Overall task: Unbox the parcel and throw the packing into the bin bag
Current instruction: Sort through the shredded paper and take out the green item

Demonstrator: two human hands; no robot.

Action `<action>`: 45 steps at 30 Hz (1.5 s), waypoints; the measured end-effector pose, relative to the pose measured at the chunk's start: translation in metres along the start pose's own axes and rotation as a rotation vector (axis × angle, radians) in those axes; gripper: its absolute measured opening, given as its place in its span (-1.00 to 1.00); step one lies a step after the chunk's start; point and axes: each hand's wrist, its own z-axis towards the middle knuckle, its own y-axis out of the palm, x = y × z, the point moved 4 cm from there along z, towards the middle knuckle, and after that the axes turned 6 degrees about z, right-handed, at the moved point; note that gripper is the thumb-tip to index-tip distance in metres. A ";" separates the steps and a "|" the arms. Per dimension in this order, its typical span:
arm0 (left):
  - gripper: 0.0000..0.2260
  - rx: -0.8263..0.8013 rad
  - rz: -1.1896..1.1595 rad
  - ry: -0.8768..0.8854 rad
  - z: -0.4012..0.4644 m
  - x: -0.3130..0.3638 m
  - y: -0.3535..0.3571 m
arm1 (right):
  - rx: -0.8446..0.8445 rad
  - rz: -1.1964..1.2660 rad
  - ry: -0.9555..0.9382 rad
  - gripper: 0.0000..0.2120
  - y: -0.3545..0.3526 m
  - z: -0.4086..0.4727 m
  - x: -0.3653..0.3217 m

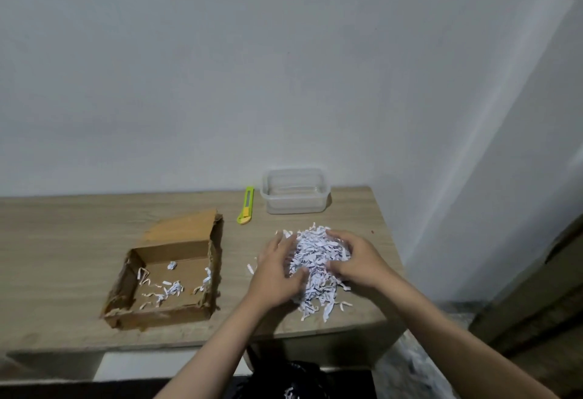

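A pile of shredded paper, made of thin, curly white strips, sits on the light wooden surface in the lower right part of the frame. The left hand is pressed against the left side of the pile with its fingers curled part way around the strips. The right hand cups the right side and top of the pile, fingers bent and half closed on the paper. Both hands squeeze the pile between them, and some loose strips spill out toward the near edge of the surface. To the left of the pile is the cardboard box, brown and square, with torn, rough edges and one flap standing open at the back. A few white paper bits lie on the bottom of the box. Behind the pile, near the wall, stands a clear plastic tub with rounded corners. Just left of the tub lies a yellow-green cutter knife, long and thin. At the bottom middle of the frame, below the edge of the surface and between the two arms, is the black bin bag, shiny and crinkled, with a few white strips showing in it. A plain pale wall fills the top of the frame.
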 end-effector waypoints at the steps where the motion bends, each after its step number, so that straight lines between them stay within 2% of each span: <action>1: -0.38 0.010 0.029 0.065 -0.002 0.004 0.003 | 0.053 -0.037 -0.034 -0.48 0.000 -0.001 -0.001; 4: -0.47 -0.037 0.145 0.146 -0.001 0.001 0.024 | 0.057 -0.100 -0.104 -0.64 0.014 -0.005 0.000; 7: -0.50 -0.045 0.256 0.129 0.001 -0.009 0.033 | -0.008 -0.245 -0.140 -0.67 0.027 -0.005 0.015; 12: -0.46 -0.067 0.339 0.116 -0.003 -0.025 0.028 | 0.046 -0.263 -0.110 -0.76 0.016 -0.010 0.034; 14: -0.46 -0.055 0.318 0.105 -0.004 -0.028 0.023 | 0.074 -0.239 -0.100 -0.79 0.008 -0.011 0.037; 17: -0.50 0.045 0.230 0.114 -0.006 -0.029 0.015 | 0.135 -0.158 -0.099 -0.80 -0.003 -0.015 0.036; 22: -0.53 0.227 0.057 0.160 -0.015 -0.015 0.004 | 0.209 0.016 -0.067 -0.73 -0.009 -0.017 0.026; 24: -0.61 0.272 0.032 0.217 -0.020 -0.008 0.003 | 0.249 0.016 -0.091 -0.76 -0.006 -0.021 0.019; 26: -0.65 0.245 0.077 0.289 -0.024 -0.007 0.009 | 0.274 -0.047 -0.170 -0.82 0.001 -0.026 0.012; 29: -0.61 0.116 0.218 0.322 -0.024 -0.020 0.029 | 0.197 -0.146 -0.246 -0.86 0.021 -0.029 0.009; 33: -0.58 0.066 0.301 0.252 -0.026 -0.038 0.037 | -0.005 -0.272 -0.194 -0.79 0.050 -0.029 0.028; 39: -0.56 0.069 0.353 0.208 -0.027 -0.043 0.030 | 0.030 -0.312 -0.165 -0.83 0.046 -0.033 0.045; 45: -0.57 0.158 0.328 0.194 -0.033 -0.049 0.026 | 0.096 -0.323 -0.143 -0.88 0.030 -0.031 0.053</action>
